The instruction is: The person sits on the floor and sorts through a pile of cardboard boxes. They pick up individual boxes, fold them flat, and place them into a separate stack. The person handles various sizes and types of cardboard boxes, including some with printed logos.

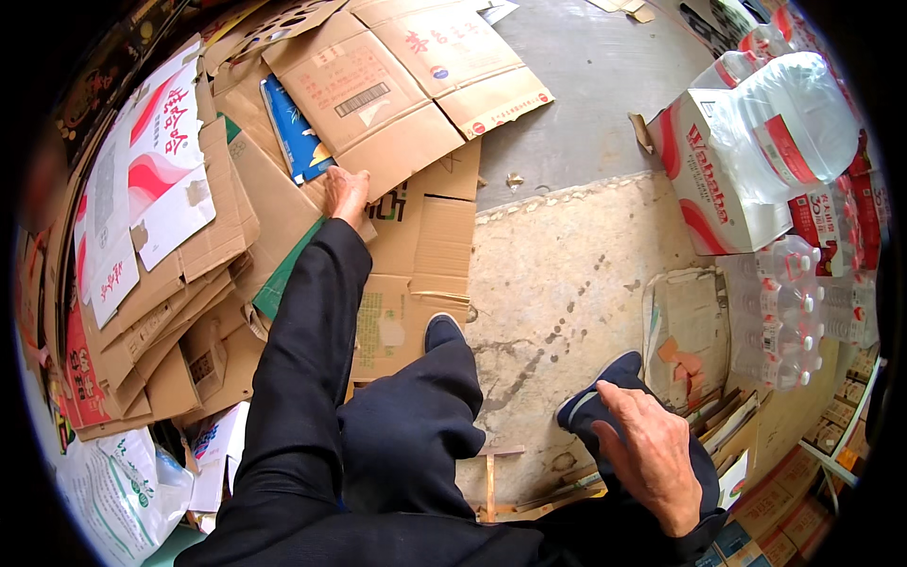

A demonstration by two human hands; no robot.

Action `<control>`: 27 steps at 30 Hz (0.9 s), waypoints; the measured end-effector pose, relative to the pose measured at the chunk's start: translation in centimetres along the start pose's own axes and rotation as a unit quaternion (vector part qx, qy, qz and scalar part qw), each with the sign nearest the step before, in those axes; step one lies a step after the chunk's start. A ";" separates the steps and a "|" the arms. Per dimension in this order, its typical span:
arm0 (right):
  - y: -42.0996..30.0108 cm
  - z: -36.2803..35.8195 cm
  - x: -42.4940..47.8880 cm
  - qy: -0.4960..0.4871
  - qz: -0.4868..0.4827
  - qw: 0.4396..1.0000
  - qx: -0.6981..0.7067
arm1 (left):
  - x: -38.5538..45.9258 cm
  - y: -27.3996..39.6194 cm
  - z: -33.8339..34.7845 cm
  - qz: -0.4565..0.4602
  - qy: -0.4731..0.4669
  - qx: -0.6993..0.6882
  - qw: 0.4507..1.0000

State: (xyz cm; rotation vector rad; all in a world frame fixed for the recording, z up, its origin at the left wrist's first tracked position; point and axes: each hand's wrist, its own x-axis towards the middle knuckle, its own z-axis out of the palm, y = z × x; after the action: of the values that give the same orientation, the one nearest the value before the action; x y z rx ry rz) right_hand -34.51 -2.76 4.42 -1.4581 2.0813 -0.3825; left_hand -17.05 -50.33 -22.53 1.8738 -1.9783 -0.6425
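My left hand reaches forward and grips the near corner of a flattened brown cardboard box; its fingertips are partly hidden. That box bears red print and a barcode label. Beside the hand, a blue printed carton shows from under the box's left edge. Beneath both lie more flattened cardboard sheets, one with a green edge. My right hand hovers above my right leg and shoe, holding nothing, thumb apart from the fingers.
A stack of flattened boxes rises on the left, a white plastic bag below it. On the right stand a Wahaha carton, a large water bottle and shrink-wrapped bottles. Folded cardboard lies near my right shoe.
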 end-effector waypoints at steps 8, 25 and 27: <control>0.3 -0.3 -0.3 -0.008 -0.023 1.000 -0.008 | 2.3 -4.9 4.6 -0.136 0.064 -0.211 0.966; 1.1 1.8 -1.8 0.138 -0.035 0.989 0.024 | -12.2 20.2 -14.6 -0.066 -0.406 -0.712 0.568; 0.7 1.3 -1.5 0.145 0.002 0.980 0.136 | -15.1 21.1 -18.8 -0.068 -0.407 -0.739 0.533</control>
State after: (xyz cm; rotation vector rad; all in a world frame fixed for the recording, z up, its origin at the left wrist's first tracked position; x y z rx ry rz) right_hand -33.95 -1.02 3.45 -1.2961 2.1473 -0.8890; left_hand -23.67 -36.37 5.56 0.4849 -0.6122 -2.4543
